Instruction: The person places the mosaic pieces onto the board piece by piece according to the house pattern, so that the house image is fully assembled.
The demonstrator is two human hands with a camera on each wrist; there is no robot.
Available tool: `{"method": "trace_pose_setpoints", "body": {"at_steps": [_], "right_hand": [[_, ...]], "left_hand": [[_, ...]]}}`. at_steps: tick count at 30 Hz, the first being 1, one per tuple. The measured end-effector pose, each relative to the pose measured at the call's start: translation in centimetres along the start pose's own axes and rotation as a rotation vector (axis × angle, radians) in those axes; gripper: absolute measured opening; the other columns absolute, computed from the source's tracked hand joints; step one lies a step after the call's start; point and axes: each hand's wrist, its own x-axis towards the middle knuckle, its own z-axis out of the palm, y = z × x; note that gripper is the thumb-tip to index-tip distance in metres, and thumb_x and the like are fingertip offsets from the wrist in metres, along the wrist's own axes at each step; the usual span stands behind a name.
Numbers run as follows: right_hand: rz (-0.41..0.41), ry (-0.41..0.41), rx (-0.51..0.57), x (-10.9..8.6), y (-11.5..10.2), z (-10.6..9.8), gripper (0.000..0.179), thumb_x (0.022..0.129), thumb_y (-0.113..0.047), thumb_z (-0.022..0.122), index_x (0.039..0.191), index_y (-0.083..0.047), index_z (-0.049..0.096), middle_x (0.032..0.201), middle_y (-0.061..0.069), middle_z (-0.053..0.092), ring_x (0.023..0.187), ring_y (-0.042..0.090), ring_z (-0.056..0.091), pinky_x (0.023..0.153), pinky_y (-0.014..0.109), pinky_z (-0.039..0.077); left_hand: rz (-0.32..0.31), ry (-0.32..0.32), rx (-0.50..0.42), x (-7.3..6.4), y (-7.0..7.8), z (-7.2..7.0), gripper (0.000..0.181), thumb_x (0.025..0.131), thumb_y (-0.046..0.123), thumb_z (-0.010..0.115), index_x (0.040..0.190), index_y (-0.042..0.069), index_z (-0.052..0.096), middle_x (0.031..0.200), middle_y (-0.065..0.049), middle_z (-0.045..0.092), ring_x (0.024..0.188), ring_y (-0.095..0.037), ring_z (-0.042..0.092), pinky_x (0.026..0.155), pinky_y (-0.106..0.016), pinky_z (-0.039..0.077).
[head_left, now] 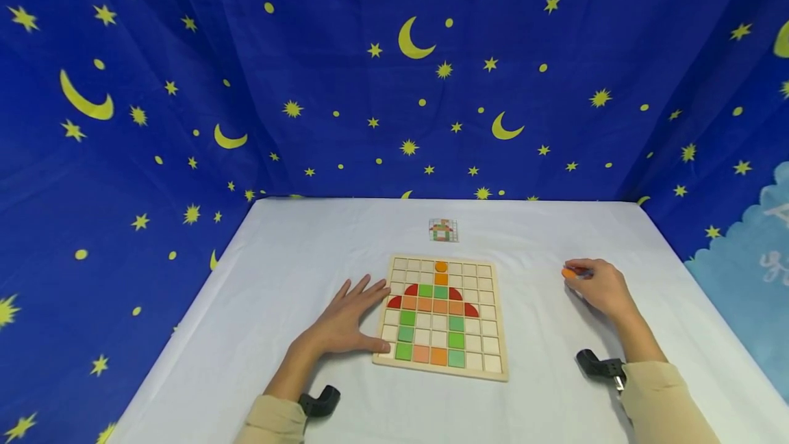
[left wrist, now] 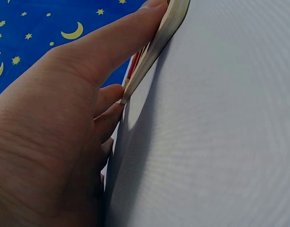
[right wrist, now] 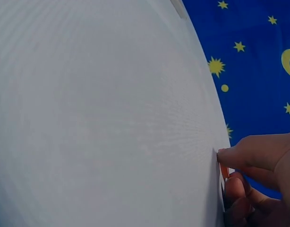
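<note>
A wooden grid board (head_left: 502,338) lies on the white table with coloured tiles set in its cells. At its top is an orange disc (head_left: 441,267) above an orange square; red curved pieces (head_left: 471,310), green squares (head_left: 456,340) and orange squares make up the shape below. My left hand (head_left: 345,321) rests along the board's left edge, fingers spread, thumb on the lower left corner. Off to the right of the board, my right hand (head_left: 600,288) pinches a small, thin orange piece (right wrist: 224,164) between thumb and fingers, close over the cloth. Its outline is partly hidden by the fingers.
Behind the board lies a small picture card (head_left: 444,230) showing a similar coloured figure on a grid. Dark blue curtains (head_left: 345,88) with yellow stars and moons surround the white table (head_left: 542,389). Black curved devices (head_left: 320,401) are worn at both wrists.
</note>
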Motion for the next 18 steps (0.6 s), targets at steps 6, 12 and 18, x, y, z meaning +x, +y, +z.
{"method": "trace_pose_setpoints", "body": {"at_steps": [6,12,18], "right_hand": [[0.018,-0.039,-0.003,0.0,-0.2,0.0,0.032,0.085,-0.011,0.067,0.113,0.004,0.066,0.106,0.026,0.062,0.098,0.042,0.055,0.084,0.059,0.043],[0.026,-0.058,0.006,0.0,-0.7,0.0,0.032,0.085,-0.012,0.068,0.112,0.004,0.067,0.104,0.023,0.065,0.096,0.039,0.058,0.082,0.055,0.046],[0.028,-0.082,0.014,0.1,-1.3,0.1,0.032,0.085,-0.013,0.068,0.112,0.004,0.067,0.103,0.023,0.065,0.095,0.037,0.059,0.08,0.053,0.048]], "left_hand": [[0.014,0.005,-0.004,0.0,0.1,-0.1,0.108,0.064,0.081,0.063,0.151,0.024,0.032,0.157,0.009,0.022,0.145,-0.022,0.007,0.116,-0.047,0.001],[0.015,0.002,-0.009,0.0,0.1,-0.2,0.109,0.064,0.08,0.064,0.151,0.024,0.032,0.157,0.009,0.022,0.146,-0.022,0.007,0.116,-0.047,0.0],[0.008,-0.002,-0.004,-0.1,0.1,-0.2,0.109,0.064,0.081,0.063,0.151,0.024,0.032,0.157,0.01,0.021,0.145,-0.02,0.006,0.116,-0.045,0.0]]}}
